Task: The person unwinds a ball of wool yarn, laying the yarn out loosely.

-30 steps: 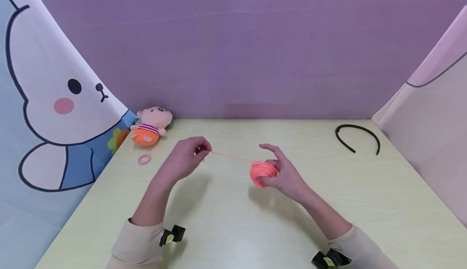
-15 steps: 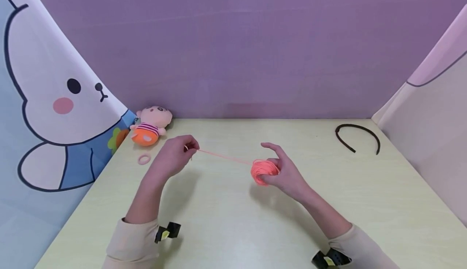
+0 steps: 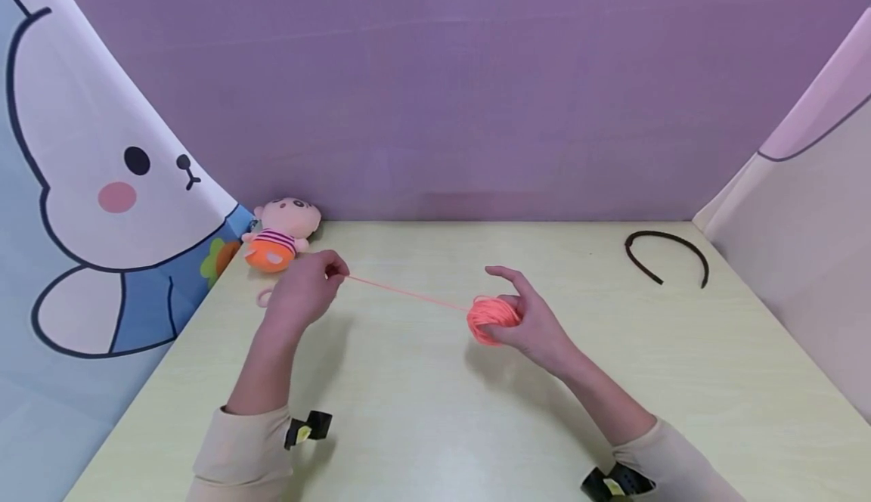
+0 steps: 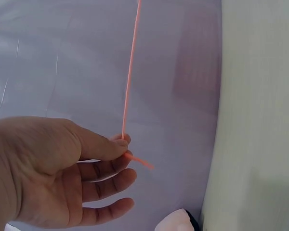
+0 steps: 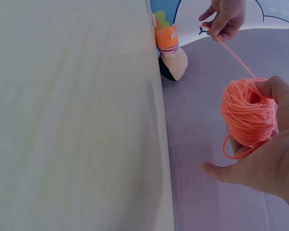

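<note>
1. Coral yarn ball point(image 3: 486, 313) is held up off bench point(image 3: 435, 426), approx. mid-scene, in R hand point(image 3: 540, 336); it's gripped btwn thumb & curled fingers, w/ index stretched out clear of it.
2. Small loose loop point(image 5: 224, 147) is seen by ball in R wrist view.
3. Strand point(image 3: 408, 292) is stretched straight from ball over to L hand point(image 3: 299, 290).
4. Strand is pinched btwn L thumb & index; short tail end point(image 4: 144, 163) is left poking past pinch, other L fingers spread loosely.
5. Pink ring point(image 3: 261, 298) on bench is partly hidden by L hand.
6. Doll point(image 3: 280, 231) w/ striped top & orange bottom is placed at bench's back L corner, just beyond L hand.
7. Black hoop point(image 3: 656, 233) is laid at back R, well apart from both hands, gap facing near side.
8. Bench is backed by purple cloth point(image 3: 435, 94); rabbit-print cloth point(image 3: 82, 124) is hung at L.
</note>
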Available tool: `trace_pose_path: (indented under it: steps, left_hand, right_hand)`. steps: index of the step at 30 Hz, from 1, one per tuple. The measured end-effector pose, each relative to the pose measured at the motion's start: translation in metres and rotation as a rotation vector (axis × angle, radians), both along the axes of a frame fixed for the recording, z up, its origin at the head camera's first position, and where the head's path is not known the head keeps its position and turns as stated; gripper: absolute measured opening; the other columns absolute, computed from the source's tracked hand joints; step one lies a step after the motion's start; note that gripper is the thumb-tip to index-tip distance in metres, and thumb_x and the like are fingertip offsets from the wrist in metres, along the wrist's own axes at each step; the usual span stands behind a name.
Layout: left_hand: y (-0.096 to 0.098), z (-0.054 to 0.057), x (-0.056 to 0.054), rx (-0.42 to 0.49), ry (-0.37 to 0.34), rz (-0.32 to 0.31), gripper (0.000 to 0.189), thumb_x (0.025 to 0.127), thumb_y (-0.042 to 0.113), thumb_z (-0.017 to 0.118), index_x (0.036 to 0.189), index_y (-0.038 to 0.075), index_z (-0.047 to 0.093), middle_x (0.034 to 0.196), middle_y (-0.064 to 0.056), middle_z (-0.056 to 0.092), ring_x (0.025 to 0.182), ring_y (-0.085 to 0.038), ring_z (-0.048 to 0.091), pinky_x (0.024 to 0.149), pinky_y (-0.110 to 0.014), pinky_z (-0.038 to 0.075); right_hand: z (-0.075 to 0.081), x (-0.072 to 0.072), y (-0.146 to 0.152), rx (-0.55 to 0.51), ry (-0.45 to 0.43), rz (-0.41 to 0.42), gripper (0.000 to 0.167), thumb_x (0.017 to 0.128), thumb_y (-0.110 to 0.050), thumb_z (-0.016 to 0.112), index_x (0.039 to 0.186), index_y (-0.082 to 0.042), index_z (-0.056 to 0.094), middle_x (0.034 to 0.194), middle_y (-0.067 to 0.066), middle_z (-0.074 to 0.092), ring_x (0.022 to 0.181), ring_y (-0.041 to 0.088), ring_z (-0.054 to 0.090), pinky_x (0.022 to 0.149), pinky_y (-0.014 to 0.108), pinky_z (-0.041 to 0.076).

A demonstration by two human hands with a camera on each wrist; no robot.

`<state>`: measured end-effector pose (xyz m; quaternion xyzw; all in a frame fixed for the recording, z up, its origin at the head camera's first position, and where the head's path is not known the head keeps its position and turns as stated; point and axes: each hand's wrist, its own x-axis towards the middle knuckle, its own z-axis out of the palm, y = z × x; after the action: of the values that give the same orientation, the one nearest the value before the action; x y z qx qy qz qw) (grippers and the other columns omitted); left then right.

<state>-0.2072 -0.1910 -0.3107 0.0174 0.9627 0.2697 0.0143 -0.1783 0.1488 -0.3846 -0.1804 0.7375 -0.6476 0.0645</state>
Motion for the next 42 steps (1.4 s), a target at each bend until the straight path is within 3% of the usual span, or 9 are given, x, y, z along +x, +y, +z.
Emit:
trace_pose_path:
  steps: [10,17,21,23,25,30,33,36,42]
  left_hand:
    - [-0.004,0.004,0.001,0.056,-0.063,0.149,0.017,0.102,0.009,0.058,0.117,0.006,0.064,0.105,-0.015,0.063,0.089,-0.031,0.056,0.072,-0.037,0.049]
    - [-0.009,0.005,0.0,-0.002,-0.1,0.207,0.017,0.101,0.01,0.057,0.116,0.005,0.063,0.103,-0.016,0.062,0.086,-0.031,0.056,0.069,-0.036,0.049]
    - [-0.01,0.003,-0.001,-0.055,-0.124,0.205,0.02,0.099,0.008,0.057,0.118,0.004,0.062,0.104,-0.016,0.063,0.085,-0.031,0.057,0.068,-0.038,0.049]
    - [-0.008,0.003,-0.001,-0.077,-0.13,0.176,0.023,0.099,0.008,0.058,0.121,0.004,0.061,0.107,-0.017,0.063,0.087,-0.032,0.058,0.07,-0.042,0.049]
    - [-0.003,0.002,0.0,-0.067,-0.101,0.106,0.026,0.099,0.008,0.059,0.124,0.002,0.06,0.111,-0.018,0.063,0.092,-0.033,0.059,0.075,-0.045,0.051]
    - [0.029,-0.004,0.004,0.116,0.064,-0.184,0.024,0.097,0.01,0.066,0.119,0.001,0.064,0.113,-0.014,0.066,0.103,-0.031,0.062,0.09,-0.047,0.052]
    - [0.056,-0.009,0.011,0.21,0.118,-0.327,0.019,0.096,0.012,0.069,0.113,0.006,0.067,0.106,-0.006,0.069,0.102,-0.025,0.064,0.091,-0.046,0.052]
    - [0.081,-0.015,0.019,0.265,0.107,-0.384,0.018,0.096,0.016,0.071,0.113,0.012,0.067,0.104,0.001,0.069,0.101,-0.019,0.064,0.089,-0.042,0.053]
    - [0.108,-0.029,0.03,0.294,0.013,-0.41,0.029,0.096,0.024,0.071,0.122,0.016,0.062,0.109,0.0,0.069,0.105,-0.018,0.064,0.088,-0.039,0.054]
  right_hand:
    - [0.0,0.0,0.0,-0.033,-0.035,0.014,0.081,0.085,0.002,0.078,0.151,-0.023,0.038,0.11,0.018,0.069,0.09,0.026,0.068,0.077,0.034,0.058]
    - [0.0,-0.001,0.0,-0.025,-0.047,-0.009,0.078,0.088,-0.003,0.078,0.151,-0.023,0.038,0.11,0.017,0.069,0.087,0.026,0.068,0.077,0.033,0.058]
    - [0.0,-0.002,0.001,-0.01,-0.05,-0.054,0.075,0.089,-0.005,0.077,0.151,-0.021,0.038,0.112,0.016,0.069,0.086,0.025,0.068,0.076,0.032,0.058]
    - [0.0,-0.002,0.0,-0.011,-0.048,-0.078,0.074,0.088,-0.005,0.078,0.15,-0.02,0.039,0.111,0.016,0.07,0.085,0.024,0.068,0.075,0.032,0.058]
    - [0.0,-0.002,0.0,-0.015,-0.044,-0.096,0.073,0.088,-0.004,0.078,0.149,-0.02,0.04,0.109,0.016,0.07,0.082,0.023,0.067,0.073,0.031,0.057]
    - [0.003,0.001,-0.003,-0.039,-0.033,-0.112,0.072,0.088,-0.003,0.077,0.148,-0.02,0.042,0.106,0.015,0.07,0.078,0.02,0.066,0.069,0.029,0.056]
    - [0.005,0.003,-0.005,-0.063,-0.018,-0.12,0.071,0.087,-0.001,0.078,0.147,-0.019,0.043,0.106,0.015,0.071,0.079,0.02,0.067,0.068,0.029,0.056]
    - [0.006,0.004,-0.006,-0.088,-0.002,-0.127,0.071,0.086,-0.001,0.078,0.146,-0.018,0.044,0.105,0.015,0.071,0.081,0.02,0.068,0.07,0.029,0.057]
    - [0.005,0.007,-0.009,-0.12,0.018,-0.118,0.069,0.086,-0.001,0.079,0.145,-0.016,0.045,0.107,0.015,0.072,0.088,0.021,0.069,0.076,0.033,0.059]
